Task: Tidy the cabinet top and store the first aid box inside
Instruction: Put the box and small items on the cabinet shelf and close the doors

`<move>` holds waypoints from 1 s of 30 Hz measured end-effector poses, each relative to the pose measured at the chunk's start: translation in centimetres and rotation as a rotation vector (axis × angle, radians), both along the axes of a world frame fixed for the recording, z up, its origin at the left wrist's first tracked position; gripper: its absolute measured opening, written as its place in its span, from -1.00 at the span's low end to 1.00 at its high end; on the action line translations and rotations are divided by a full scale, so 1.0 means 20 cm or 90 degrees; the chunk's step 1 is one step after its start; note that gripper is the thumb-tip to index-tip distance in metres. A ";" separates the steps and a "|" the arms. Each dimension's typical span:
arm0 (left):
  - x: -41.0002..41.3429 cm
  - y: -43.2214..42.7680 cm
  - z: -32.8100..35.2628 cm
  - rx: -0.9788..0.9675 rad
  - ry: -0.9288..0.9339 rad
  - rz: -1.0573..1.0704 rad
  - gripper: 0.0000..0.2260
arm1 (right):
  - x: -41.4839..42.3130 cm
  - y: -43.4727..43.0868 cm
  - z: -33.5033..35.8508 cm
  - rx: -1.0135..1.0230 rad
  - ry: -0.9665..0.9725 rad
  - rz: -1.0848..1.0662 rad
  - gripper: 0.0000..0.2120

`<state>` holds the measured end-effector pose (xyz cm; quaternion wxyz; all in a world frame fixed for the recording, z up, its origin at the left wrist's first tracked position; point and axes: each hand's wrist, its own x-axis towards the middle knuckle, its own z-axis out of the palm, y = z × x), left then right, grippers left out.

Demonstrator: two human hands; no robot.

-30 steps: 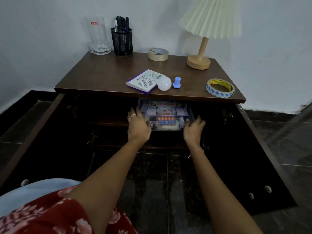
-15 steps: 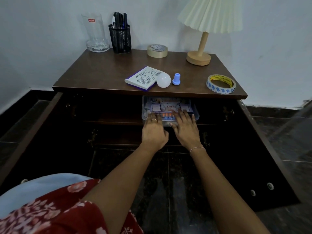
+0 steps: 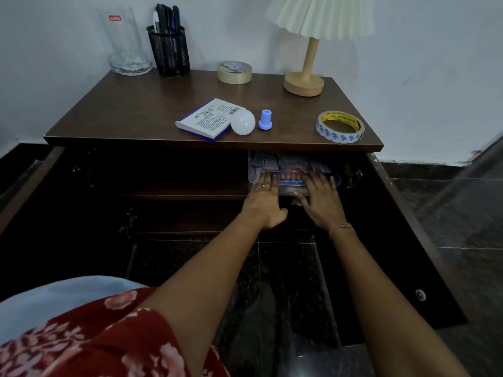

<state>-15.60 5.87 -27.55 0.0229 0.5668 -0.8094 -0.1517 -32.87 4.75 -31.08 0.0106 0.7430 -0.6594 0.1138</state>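
I see the first aid box (image 3: 292, 170), a clear plastic case whose see-through lid shows orange tablets and paper packets, lying flat on the upper shelf (image 3: 185, 193) inside the dark wooden cabinet (image 3: 152, 110). It sits at the shelf's right end, just under the top, and both cabinet doors stand open. On the cabinet top I can make out a white Faber-Castell box (image 3: 204, 118), a white bulb (image 3: 242, 122) just beside it and a small blue cap (image 3: 266, 119) near the front edge, with a printed tape roll (image 3: 340, 126) further right.
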 end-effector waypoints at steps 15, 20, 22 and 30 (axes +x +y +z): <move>0.05 -0.10 0.02 -0.009 0.021 -0.036 -0.25 | 0.02 -0.09 0.02 0.009 -0.043 -0.028 -0.45; 0.11 0.02 0.12 -0.251 0.073 0.015 -0.65 | 0.18 0.06 0.05 -0.184 -0.193 -0.137 -0.64; 0.16 0.08 0.18 -0.331 0.086 0.028 -0.76 | 0.28 0.12 0.08 -0.229 -0.262 -0.180 -0.74; 0.42 0.20 0.46 -0.491 0.214 0.145 -0.85 | 0.77 0.29 0.36 -0.342 -0.555 -0.060 -0.88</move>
